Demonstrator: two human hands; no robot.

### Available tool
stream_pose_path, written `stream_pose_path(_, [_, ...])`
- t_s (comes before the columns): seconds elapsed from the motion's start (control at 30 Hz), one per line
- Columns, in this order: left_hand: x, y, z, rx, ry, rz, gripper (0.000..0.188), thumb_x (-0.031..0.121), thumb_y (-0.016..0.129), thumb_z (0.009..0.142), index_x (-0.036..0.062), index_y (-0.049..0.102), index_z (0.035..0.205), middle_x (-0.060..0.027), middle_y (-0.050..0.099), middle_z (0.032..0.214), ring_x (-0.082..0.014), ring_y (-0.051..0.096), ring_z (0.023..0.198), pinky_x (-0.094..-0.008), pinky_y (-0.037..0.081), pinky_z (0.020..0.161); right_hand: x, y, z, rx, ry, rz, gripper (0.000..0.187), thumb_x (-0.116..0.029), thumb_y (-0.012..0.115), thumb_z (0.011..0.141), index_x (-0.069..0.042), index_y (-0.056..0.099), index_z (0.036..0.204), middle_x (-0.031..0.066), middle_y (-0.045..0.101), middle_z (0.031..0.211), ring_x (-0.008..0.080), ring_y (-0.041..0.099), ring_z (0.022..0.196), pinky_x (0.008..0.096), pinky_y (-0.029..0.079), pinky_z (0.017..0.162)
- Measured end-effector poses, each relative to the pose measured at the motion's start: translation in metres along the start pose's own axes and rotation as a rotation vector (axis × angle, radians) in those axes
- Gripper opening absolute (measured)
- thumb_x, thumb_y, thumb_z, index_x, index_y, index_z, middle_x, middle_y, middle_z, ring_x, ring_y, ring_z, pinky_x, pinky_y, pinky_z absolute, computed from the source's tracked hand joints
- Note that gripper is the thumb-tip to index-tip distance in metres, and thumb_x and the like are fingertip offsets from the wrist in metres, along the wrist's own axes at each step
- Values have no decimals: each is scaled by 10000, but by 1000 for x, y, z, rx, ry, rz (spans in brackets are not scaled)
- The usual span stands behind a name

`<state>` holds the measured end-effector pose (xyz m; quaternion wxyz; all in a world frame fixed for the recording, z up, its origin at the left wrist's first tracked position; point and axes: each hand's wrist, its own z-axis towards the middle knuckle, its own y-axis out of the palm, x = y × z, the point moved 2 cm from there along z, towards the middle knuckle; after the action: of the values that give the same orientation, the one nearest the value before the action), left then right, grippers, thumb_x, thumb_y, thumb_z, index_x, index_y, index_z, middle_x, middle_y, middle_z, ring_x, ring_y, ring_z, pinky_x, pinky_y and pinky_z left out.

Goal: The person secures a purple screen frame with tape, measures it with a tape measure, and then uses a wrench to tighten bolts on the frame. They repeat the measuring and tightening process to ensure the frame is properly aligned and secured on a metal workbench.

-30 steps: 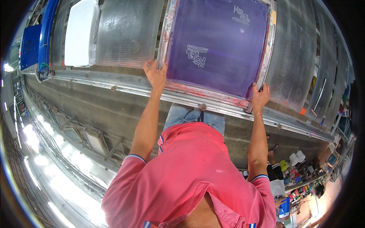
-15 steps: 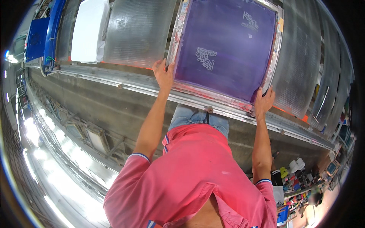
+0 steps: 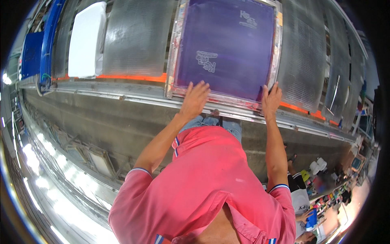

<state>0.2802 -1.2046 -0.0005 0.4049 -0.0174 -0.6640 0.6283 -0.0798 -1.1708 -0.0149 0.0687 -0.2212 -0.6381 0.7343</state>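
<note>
Left hand [image 3: 195, 101] lies loose, fingers spread, over the frame's [image 3: 174, 53] near edge, clenching nothing; right hand [image 3: 272, 101] touches the frame's near right corner, though whether it grips cannot be told. The frame rests on the surface [image 3: 150, 99] and holds a purple mesh [image 3: 235, 53] bearing two pale designs. Translucent panels [image 3: 136, 40] flank the frame; farther left of it lies a white block [image 3: 86, 40].

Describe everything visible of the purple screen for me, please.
The screen is a purple sheet with two pale designs, in a worn, metallic-looking, red-stained frame. It lies flat between greyish panels, its far edge out of view. The left hand lies over its near edge, the right hand at its near right corner, both touching.
</note>
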Motion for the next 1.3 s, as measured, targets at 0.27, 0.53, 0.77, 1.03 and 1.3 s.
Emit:
stream_pose_path(0.27, [34,18,-8,-52,-118,-198,294,152,634,931,41,662,1201,-93,649,1296,-305,548,1268,-536,266,1138,55,-14,-21,119,161,283,520,-328,637,922,30,558,1291,253,537,1231,421,508,1147,512,401,989])
stream_pose_path(0.53, [57,19,14,281,-502,-257,241,91,594,973,-69,679,1131,-198,696,1123,-321,626,1088,-382,491,945,257,-63,11,266,421,374,438,-258,642,930,43,583,1242,233,569,1225,393,534,1159,454,410,1023])
stream_pose_path(0.77, [143,64,40,144,-249,-171,251,139,595,980,-70,685,1085,-184,696,1066,-313,643,1027,-420,492,956,442,-111,109,215,786,164,769,-412,570,950,15,278,1519,207,144,1629,390,130,1508,590,236,1163])
stream_pose_path(1.03, [183,105,104,-348,-227,-394,294,182,613,960,-74,682,1088,-141,704,862,-206,624,763,-345,535,735,473,-80,101,4,800,54,754,-516,480,974,-38,287,1525,171,216,1602,350,132,1499,600,201,1156])
stream_pose_path(1.3, [351,172,292,-102,56,-363,249,160,608,968,-70,703,953,-77,596,698,-160,448,657,-373,432,595,511,-104,143,146,396,-23,248,-131,545,881,-20,683,1054,118,680,937,281,596,983,462,402,801])
